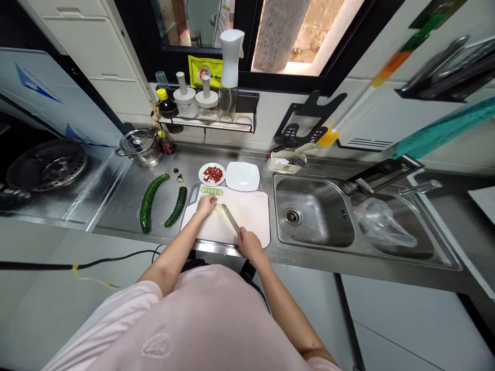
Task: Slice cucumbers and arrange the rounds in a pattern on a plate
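Note:
My right hand (249,243) is wrapped around the handle of a kitchen knife (231,218), whose blade points up and left over the white cutting board (251,211). By the blade's tip is a pale round cucumber slice (218,207). Just left of it, my left hand (207,205) has its fingers drawn together low over the board; what they hold, if anything, is hidden. A row of overlapping cucumber slices (212,190) lies along the board's far edge, with more partly behind my left hand. Left of the board are a dark cucumber piece (176,207) and a long whole cucumber (150,202).
Behind the board stand a plate of chopped red pieces (212,174) and a white square plate (242,176). Cucumber ends (180,179) lie farther left, near a lidded steel pot (139,148). To the right is a steel sink (315,214); a wall rack (209,122) holds jars and bottles.

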Demonstrator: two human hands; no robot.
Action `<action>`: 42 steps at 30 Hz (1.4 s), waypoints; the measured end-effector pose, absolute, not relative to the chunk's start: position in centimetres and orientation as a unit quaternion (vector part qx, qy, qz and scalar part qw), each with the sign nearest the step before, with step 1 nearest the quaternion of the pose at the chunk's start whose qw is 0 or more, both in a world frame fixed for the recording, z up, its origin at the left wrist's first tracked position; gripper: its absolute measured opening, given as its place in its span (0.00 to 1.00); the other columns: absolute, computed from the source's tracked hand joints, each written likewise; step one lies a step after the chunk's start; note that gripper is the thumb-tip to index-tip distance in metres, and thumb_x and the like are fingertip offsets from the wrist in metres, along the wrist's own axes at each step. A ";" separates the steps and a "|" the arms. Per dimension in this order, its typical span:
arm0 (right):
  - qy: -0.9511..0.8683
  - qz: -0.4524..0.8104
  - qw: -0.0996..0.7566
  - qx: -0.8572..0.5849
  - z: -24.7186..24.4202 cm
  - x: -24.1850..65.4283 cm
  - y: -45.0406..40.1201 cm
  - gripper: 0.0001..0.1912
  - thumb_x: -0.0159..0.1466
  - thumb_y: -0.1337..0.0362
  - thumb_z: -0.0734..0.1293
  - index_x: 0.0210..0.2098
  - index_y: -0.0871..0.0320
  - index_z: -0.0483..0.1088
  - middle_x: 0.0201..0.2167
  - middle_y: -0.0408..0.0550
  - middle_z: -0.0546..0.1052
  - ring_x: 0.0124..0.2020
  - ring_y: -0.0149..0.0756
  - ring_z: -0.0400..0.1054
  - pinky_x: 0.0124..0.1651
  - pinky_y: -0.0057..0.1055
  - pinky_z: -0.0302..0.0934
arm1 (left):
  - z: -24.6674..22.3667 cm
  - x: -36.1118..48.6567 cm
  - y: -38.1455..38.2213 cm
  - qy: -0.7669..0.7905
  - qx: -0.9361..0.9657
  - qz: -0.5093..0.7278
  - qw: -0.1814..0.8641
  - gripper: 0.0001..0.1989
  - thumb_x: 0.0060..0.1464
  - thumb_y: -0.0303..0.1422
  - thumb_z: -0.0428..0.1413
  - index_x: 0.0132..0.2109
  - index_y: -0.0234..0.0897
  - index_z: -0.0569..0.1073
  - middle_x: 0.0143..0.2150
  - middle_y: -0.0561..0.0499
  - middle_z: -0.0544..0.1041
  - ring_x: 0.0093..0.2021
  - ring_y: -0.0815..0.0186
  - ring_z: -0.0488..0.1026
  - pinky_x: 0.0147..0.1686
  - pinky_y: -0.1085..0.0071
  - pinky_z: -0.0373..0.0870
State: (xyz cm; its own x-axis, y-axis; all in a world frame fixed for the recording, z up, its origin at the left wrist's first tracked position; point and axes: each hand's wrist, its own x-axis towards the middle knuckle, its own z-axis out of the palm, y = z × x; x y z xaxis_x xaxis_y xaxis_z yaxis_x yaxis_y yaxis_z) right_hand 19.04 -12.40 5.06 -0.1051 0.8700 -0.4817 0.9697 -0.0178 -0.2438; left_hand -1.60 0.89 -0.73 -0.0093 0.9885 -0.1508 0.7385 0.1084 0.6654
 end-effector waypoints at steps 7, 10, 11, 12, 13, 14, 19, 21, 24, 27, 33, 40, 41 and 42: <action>0.696 -0.274 0.087 0.657 4.7 17.1 -12.6 0.11 0.67 0.67 0.53 0.44 0.61 0.63 0.37 0.57 0.75 0.39 0.41 0.71 0.36 0.30 0.54 | -1.0 -1.4 0.9 0.691 0.637 0.185 0.288 0.09 0.48 0.28 0.56 0.38 0.37 0.77 0.33 0.49 0.78 0.36 0.65 0.72 0.38 0.73 0.65; 0.698 -0.273 0.083 0.657 4.5 16.6 -12.8 0.11 0.67 0.67 0.53 0.44 0.61 0.64 0.37 0.57 0.75 0.39 0.41 0.71 0.36 0.30 0.55 | -1.2 -1.4 1.0 0.695 0.631 0.181 0.293 0.09 0.48 0.28 0.56 0.38 0.37 0.77 0.33 0.50 0.77 0.35 0.66 0.71 0.37 0.74 0.64; 0.699 -0.273 0.083 0.656 4.5 16.5 -12.8 0.11 0.67 0.67 0.53 0.44 0.61 0.64 0.38 0.57 0.75 0.40 0.41 0.71 0.36 0.30 0.55 | -1.2 -1.4 1.0 0.695 0.631 0.181 0.294 0.09 0.47 0.28 0.57 0.38 0.37 0.76 0.32 0.50 0.77 0.35 0.66 0.71 0.36 0.74 0.64; 0.699 -0.273 0.083 0.656 4.5 16.3 -12.8 0.11 0.67 0.67 0.54 0.44 0.61 0.64 0.38 0.57 0.75 0.40 0.41 0.71 0.37 0.30 0.55 | -1.3 -1.4 1.0 0.694 0.631 0.182 0.295 0.09 0.47 0.28 0.57 0.38 0.37 0.76 0.32 0.50 0.77 0.34 0.66 0.71 0.36 0.74 0.64; 0.699 -0.273 0.084 0.655 4.5 16.2 -12.8 0.11 0.67 0.67 0.54 0.44 0.61 0.64 0.38 0.57 0.75 0.40 0.41 0.71 0.37 0.30 0.55 | -1.3 -1.4 1.0 0.693 0.631 0.184 0.296 0.09 0.47 0.28 0.57 0.38 0.37 0.76 0.32 0.50 0.77 0.34 0.66 0.71 0.36 0.74 0.64; 0.699 -0.273 0.085 0.655 4.4 16.1 -12.8 0.11 0.66 0.67 0.54 0.44 0.61 0.64 0.38 0.57 0.75 0.40 0.41 0.71 0.37 0.30 0.55 | -1.4 -1.4 1.1 0.693 0.631 0.185 0.296 0.09 0.47 0.28 0.57 0.38 0.37 0.76 0.32 0.50 0.77 0.34 0.66 0.71 0.36 0.74 0.64; 0.696 -0.277 0.088 0.657 4.3 15.7 -12.7 0.11 0.66 0.68 0.54 0.43 0.62 0.65 0.38 0.57 0.75 0.40 0.41 0.71 0.37 0.30 0.55 | -1.6 -1.5 1.1 0.693 0.628 0.189 0.300 0.09 0.47 0.29 0.57 0.38 0.37 0.76 0.32 0.50 0.77 0.34 0.67 0.71 0.36 0.74 0.64; 0.693 -0.283 0.090 0.657 4.3 15.7 -12.7 0.12 0.66 0.68 0.54 0.44 0.62 0.65 0.39 0.57 0.75 0.40 0.41 0.71 0.37 0.30 0.56 | -1.6 -1.5 1.2 0.692 0.627 0.191 0.302 0.09 0.47 0.29 0.57 0.38 0.37 0.76 0.32 0.50 0.77 0.34 0.67 0.71 0.36 0.74 0.64; 0.690 -0.290 0.092 0.657 4.4 15.7 -12.6 0.12 0.66 0.69 0.54 0.45 0.62 0.65 0.39 0.57 0.75 0.40 0.41 0.70 0.37 0.30 0.56 | -1.7 -1.6 1.2 0.693 0.626 0.188 0.305 0.09 0.46 0.28 0.57 0.38 0.37 0.76 0.32 0.51 0.77 0.34 0.67 0.71 0.37 0.74 0.65; 0.692 -0.291 0.093 0.654 4.5 15.8 -12.6 0.12 0.66 0.69 0.53 0.45 0.61 0.65 0.38 0.57 0.75 0.40 0.41 0.71 0.36 0.30 0.56 | -1.9 -1.6 1.3 0.691 0.627 0.188 0.306 0.10 0.46 0.27 0.56 0.38 0.37 0.76 0.32 0.51 0.77 0.34 0.67 0.71 0.37 0.74 0.65; 0.696 -0.289 0.105 0.649 4.6 15.8 -12.1 0.12 0.66 0.69 0.54 0.44 0.61 0.65 0.38 0.57 0.75 0.40 0.42 0.71 0.36 0.30 0.57 | -2.0 -1.7 1.3 0.692 0.626 0.189 0.304 0.09 0.46 0.28 0.57 0.38 0.38 0.77 0.32 0.51 0.77 0.34 0.67 0.71 0.37 0.74 0.65; 0.698 -0.291 0.117 0.643 5.0 15.7 -11.7 0.13 0.66 0.70 0.53 0.45 0.62 0.65 0.39 0.59 0.74 0.41 0.42 0.71 0.37 0.31 0.58 | -1.8 -1.6 1.3 0.697 0.624 0.183 0.302 0.09 0.46 0.28 0.57 0.38 0.38 0.77 0.33 0.51 0.77 0.35 0.67 0.71 0.37 0.74 0.64; 0.700 -0.293 0.116 0.641 5.1 15.6 -11.6 0.13 0.66 0.70 0.53 0.45 0.62 0.65 0.39 0.59 0.74 0.41 0.42 0.71 0.37 0.31 0.58 | -1.8 -1.6 1.3 0.698 0.622 0.183 0.303 0.09 0.46 0.28 0.57 0.38 0.38 0.76 0.32 0.51 0.77 0.35 0.67 0.71 0.37 0.74 0.64; 0.700 -0.295 0.115 0.640 5.2 15.6 -11.5 0.13 0.66 0.70 0.53 0.45 0.62 0.65 0.39 0.59 0.74 0.41 0.42 0.71 0.37 0.31 0.58 | -1.8 -1.6 1.2 0.698 0.621 0.183 0.304 0.09 0.46 0.28 0.57 0.38 0.38 0.76 0.32 0.51 0.77 0.35 0.67 0.71 0.36 0.74 0.64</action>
State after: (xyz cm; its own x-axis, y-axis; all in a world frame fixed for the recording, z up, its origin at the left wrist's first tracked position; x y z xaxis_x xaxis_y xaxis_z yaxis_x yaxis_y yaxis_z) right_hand 15.63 -11.53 5.18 -0.1555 0.8282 -0.5384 0.9637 0.0076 -0.2667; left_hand -1.60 1.24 -1.79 -0.0423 0.9793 -0.1978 0.7568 0.1606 0.6336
